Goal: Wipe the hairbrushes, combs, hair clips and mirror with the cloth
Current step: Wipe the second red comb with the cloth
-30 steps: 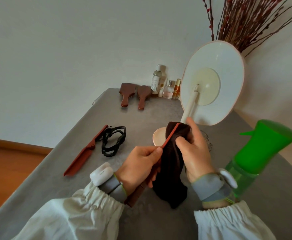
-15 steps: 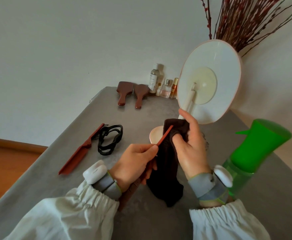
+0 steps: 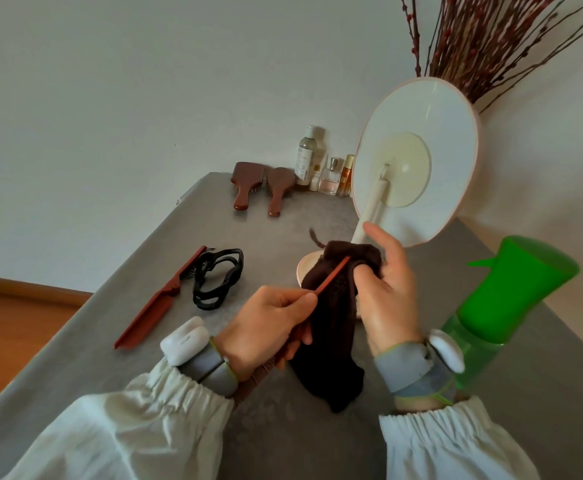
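At frame centre a thin reddish-brown plastic tail comb [image 3: 330, 277] is pinched by the left hand [image 3: 266, 327], its pointed tail wrapped in the dark brown knitted cloth [image 3: 331, 327] clenched by the right hand [image 3: 390, 299]. The comb looks light, stiff and slightly flexible; it is best held at its toothed end

The left hand [image 3: 266, 327] hides the comb [image 3: 331, 274] teeth; bottle [image 3: 306, 155] labels are unreadably small.
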Action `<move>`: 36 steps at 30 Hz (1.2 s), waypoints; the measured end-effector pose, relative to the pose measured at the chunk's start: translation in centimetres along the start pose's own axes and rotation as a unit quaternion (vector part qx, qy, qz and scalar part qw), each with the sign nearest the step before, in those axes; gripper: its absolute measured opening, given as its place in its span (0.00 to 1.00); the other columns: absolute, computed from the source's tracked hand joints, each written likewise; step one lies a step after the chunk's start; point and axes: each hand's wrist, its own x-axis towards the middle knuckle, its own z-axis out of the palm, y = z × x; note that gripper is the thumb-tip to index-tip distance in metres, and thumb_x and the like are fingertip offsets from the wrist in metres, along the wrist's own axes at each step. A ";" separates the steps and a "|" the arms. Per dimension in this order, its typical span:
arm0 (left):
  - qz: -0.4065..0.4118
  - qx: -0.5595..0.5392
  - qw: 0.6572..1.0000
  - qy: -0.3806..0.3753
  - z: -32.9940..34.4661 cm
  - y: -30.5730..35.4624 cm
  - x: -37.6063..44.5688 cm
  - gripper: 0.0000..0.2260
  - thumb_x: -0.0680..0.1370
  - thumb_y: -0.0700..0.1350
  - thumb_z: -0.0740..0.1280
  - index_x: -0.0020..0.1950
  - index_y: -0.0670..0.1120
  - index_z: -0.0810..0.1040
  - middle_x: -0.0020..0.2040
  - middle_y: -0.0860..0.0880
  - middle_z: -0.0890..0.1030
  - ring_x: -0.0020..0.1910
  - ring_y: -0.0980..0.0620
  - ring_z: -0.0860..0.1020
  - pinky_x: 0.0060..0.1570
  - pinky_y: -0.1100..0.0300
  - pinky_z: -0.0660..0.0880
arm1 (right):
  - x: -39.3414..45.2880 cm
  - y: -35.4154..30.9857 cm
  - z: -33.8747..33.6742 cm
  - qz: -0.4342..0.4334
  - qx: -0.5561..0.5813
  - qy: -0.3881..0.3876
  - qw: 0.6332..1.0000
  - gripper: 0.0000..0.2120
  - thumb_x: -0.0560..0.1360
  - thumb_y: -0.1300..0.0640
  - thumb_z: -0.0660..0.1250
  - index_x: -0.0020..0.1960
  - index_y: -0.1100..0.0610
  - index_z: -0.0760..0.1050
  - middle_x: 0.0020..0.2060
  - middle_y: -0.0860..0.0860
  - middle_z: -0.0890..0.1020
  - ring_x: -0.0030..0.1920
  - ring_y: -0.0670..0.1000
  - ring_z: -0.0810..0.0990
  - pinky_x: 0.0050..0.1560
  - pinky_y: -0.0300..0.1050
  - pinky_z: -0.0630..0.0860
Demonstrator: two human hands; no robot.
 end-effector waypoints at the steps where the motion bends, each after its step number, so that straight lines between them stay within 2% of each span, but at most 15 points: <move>1: 0.002 -0.003 1.000 0.005 -0.1 0.0 0.0 0.14 0.82 0.42 0.58 0.45 0.37 0.79 0.27 0.46 0.75 0.17 0.55 0.66 0.16 0.65 0.64 | 0.1 0.2 0.0 0.003 -0.001 -0.013 1.000 0.25 0.67 0.60 0.59 0.55 0.34 0.74 0.58 0.53 0.79 0.57 0.51 0.79 0.60 0.55 0.75; 4: 0.002 -0.014 1.000 0.005 -0.4 0.1 0.0 0.15 0.82 0.42 0.59 0.39 0.42 0.80 0.27 0.46 0.75 0.17 0.54 0.66 0.17 0.65 0.63 | 0.1 0.3 -0.2 -0.003 -0.003 -0.052 0.999 0.24 0.67 0.61 0.59 0.52 0.35 0.77 0.49 0.49 0.82 0.48 0.46 0.80 0.49 0.44 0.77; 7: -0.008 -0.045 0.999 -0.019 -0.3 0.2 -0.1 0.18 0.81 0.44 0.59 0.34 0.47 0.79 0.27 0.45 0.76 0.18 0.54 0.66 0.17 0.65 0.64 | 0.0 -0.1 -0.1 0.015 0.066 -0.008 0.998 0.17 0.72 0.65 0.59 0.46 0.45 0.79 0.41 0.49 0.82 0.42 0.46 0.80 0.42 0.39 0.77; 9: -0.007 -0.054 0.998 -0.024 -0.3 0.3 -0.1 0.18 0.81 0.44 0.59 0.32 0.46 0.78 0.26 0.47 0.75 0.18 0.55 0.66 0.17 0.65 0.64 | 0.1 -0.4 0.2 0.094 0.135 0.021 0.986 0.16 0.76 0.67 0.57 0.46 0.51 0.80 0.43 0.53 0.83 0.44 0.50 0.82 0.44 0.41 0.80; 11: 0.001 -0.058 0.998 -0.021 -0.3 0.3 -0.2 0.16 0.81 0.44 0.59 0.37 0.42 0.77 0.27 0.46 0.75 0.19 0.55 0.66 0.17 0.66 0.64 | 0.3 -0.9 0.4 0.191 0.232 -0.002 0.954 0.08 0.76 0.61 0.61 0.48 0.56 0.80 0.43 0.57 0.83 0.46 0.56 0.83 0.50 0.50 0.80; 13: 0.010 -0.058 0.998 -0.008 -0.3 0.3 -0.2 0.14 0.81 0.43 0.59 0.41 0.41 0.78 0.29 0.44 0.75 0.19 0.54 0.66 0.17 0.65 0.64 | 0.0 -1.3 0.5 0.214 0.259 -0.017 0.942 0.09 0.75 0.54 0.64 0.51 0.55 0.80 0.43 0.56 0.85 0.44 0.54 0.84 0.47 0.50 0.81; 17: 0.037 -0.003 0.999 0.023 -0.1 0.0 0.3 0.10 0.81 0.42 0.61 0.46 0.45 0.80 0.28 0.46 0.75 0.19 0.55 0.68 0.18 0.64 0.67 | -0.6 -1.0 0.6 0.025 -0.003 -0.018 1.000 0.11 0.76 0.62 0.63 0.49 0.48 0.79 0.44 0.43 0.82 0.47 0.38 0.80 0.50 0.31 0.75; 19: 0.038 0.015 0.999 0.014 -0.1 -0.1 0.4 0.08 0.80 0.42 0.61 0.47 0.47 0.80 0.29 0.47 0.76 0.19 0.56 0.68 0.19 0.64 0.68 | -0.2 -0.3 0.5 0.030 -0.018 0.038 0.999 0.12 0.76 0.62 0.62 0.44 0.47 0.80 0.42 0.46 0.83 0.47 0.42 0.81 0.52 0.38 0.76; 21: 0.037 0.008 0.999 -0.002 -0.2 -0.1 0.3 0.08 0.80 0.42 0.61 0.47 0.45 0.80 0.29 0.46 0.76 0.20 0.56 0.69 0.19 0.64 0.69 | 0.2 -0.5 0.3 0.126 0.105 0.071 0.984 0.11 0.77 0.59 0.62 0.40 0.52 0.80 0.37 0.52 0.85 0.42 0.53 0.84 0.45 0.47 0.81; 24: 0.032 -0.020 0.999 -0.010 -0.3 -0.1 0.2 0.10 0.80 0.43 0.61 0.48 0.42 0.80 0.30 0.46 0.76 0.20 0.55 0.69 0.19 0.64 0.69 | 0.4 -0.7 0.0 0.239 0.274 0.026 0.931 0.07 0.78 0.57 0.63 0.46 0.58 0.78 0.34 0.54 0.83 0.36 0.52 0.83 0.35 0.43 0.80; 27: -0.002 -0.058 0.997 -0.053 -0.5 0.1 0.1 0.12 0.80 0.44 0.60 0.48 0.40 0.80 0.29 0.46 0.75 0.21 0.54 0.68 0.19 0.64 0.67 | 0.8 -0.7 -0.3 0.215 0.302 0.026 0.928 0.04 0.76 0.59 0.65 0.46 0.59 0.77 0.37 0.56 0.82 0.39 0.54 0.81 0.42 0.46 0.79; 30: -0.047 -0.119 0.984 -0.120 -0.9 0.4 0.0 0.14 0.79 0.47 0.59 0.49 0.39 0.81 0.29 0.46 0.74 0.21 0.55 0.67 0.18 0.66 0.65 | 1.1 -0.6 -0.8 0.255 0.375 -0.027 0.891 0.14 0.71 0.50 0.65 0.45 0.62 0.75 0.38 0.59 0.77 0.42 0.56 0.80 0.53 0.53 0.76; 33: -0.070 -0.175 0.971 -0.146 -1.1 0.6 0.0 0.16 0.75 0.49 0.59 0.49 0.38 0.79 0.28 0.46 0.74 0.20 0.55 0.67 0.18 0.66 0.63 | 0.7 -0.9 -0.8 0.261 0.370 -0.120 0.883 0.23 0.76 0.45 0.63 0.59 0.62 0.70 0.51 0.65 0.71 0.54 0.65 0.73 0.65 0.64 0.67; 34: -0.076 -0.201 0.965 -0.149 -1.1 0.7 0.0 0.16 0.74 0.48 0.58 0.49 0.37 0.79 0.27 0.46 0.74 0.20 0.55 0.66 0.18 0.67 0.63 | 0.4 -0.8 -0.5 0.247 0.366 -0.157 0.883 0.23 0.76 0.46 0.64 0.60 0.63 0.69 0.49 0.67 0.71 0.50 0.68 0.72 0.60 0.67 0.68; 36: -0.087 -0.245 0.954 -0.152 -1.1 0.8 0.0 0.15 0.74 0.47 0.58 0.48 0.37 0.77 0.27 0.45 0.73 0.20 0.55 0.66 0.18 0.67 0.62 | -0.1 -1.1 0.1 0.234 0.332 -0.163 0.899 0.20 0.74 0.53 0.66 0.58 0.66 0.72 0.37 0.65 0.74 0.35 0.62 0.73 0.44 0.62 0.71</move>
